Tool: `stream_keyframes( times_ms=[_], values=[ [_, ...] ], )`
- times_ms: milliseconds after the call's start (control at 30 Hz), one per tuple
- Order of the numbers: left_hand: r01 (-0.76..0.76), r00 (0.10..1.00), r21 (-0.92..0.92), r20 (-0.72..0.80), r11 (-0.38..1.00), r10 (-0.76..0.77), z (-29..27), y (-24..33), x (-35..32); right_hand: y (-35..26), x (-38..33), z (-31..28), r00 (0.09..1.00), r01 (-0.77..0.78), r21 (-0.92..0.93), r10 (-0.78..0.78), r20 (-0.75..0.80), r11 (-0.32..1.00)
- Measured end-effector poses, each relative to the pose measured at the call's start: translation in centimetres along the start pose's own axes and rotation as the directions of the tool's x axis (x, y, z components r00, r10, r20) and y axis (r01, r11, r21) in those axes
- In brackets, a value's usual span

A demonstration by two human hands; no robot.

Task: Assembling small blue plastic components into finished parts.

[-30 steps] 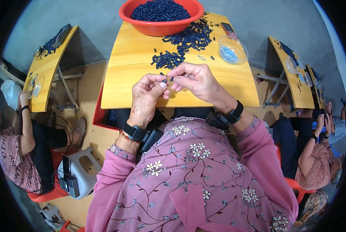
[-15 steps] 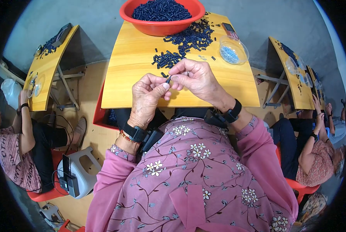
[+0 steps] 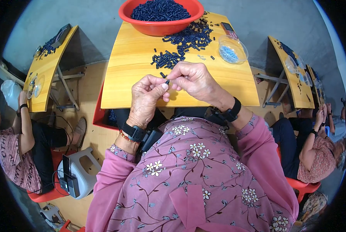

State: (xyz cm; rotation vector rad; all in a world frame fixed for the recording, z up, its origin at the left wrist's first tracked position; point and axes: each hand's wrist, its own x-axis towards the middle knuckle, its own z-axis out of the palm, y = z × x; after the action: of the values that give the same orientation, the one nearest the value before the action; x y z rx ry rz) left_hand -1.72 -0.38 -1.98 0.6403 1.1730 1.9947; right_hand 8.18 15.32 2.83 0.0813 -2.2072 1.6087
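Head view: both hands, left hand (image 3: 146, 96) and right hand (image 3: 194, 79), pinch a small dark piece (image 3: 167, 82).

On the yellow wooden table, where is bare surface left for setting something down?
The yellow wooden table is bare along its left side, left of the loose dark blue plastic pieces, and at the near right corner, below the clear plastic bowl. The far middle is crowded by the red plastic basin.

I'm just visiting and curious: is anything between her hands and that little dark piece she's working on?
Nothing visible. The left hand and right hand meet above the wooden table, pinching the small dark piece directly between their fingertips.
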Motion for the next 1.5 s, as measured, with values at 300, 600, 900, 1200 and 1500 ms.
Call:
stream_keyframes(
  times_ms=[300,600,900,1200,1500],
  values=[
    [0.045,0.999,0.015,-0.009,0.999,-0.045,0.3,-0.3,-0.3,-0.4,-0.1,-0.4,0.991,-0.006,-0.156,0.026,0.128,0.988],
    [0.113,0.991,-0.098,-0.057,0.989,-0.119,0.1,0.1,-0.1,0.6,-0.6,-0.1,0.975,-0.220,0.201,0.219,0.024,0.955],
    [0.112,0.991,-0.148,-0.056,0.983,-0.122,-0.5,-0.1,0.1,-0.3,-0.5,0.8,0.987,-0.138,-0.234,0.153,0.045,0.962],
    [0.194,0.979,-0.286,-0.011,0.939,-0.206,-0.4,-0.1,0.0,0.8,-0.2,1.2,0.979,0.200,-0.535,-0.140,0.151,0.821],
    [0.247,0.968,-0.245,0.018,0.938,-0.251,-0.4,-0.2,-0.1,0.8,-0.4,0.8,0.978,0.165,-0.607,-0.049,0.202,0.777]
  ],
)
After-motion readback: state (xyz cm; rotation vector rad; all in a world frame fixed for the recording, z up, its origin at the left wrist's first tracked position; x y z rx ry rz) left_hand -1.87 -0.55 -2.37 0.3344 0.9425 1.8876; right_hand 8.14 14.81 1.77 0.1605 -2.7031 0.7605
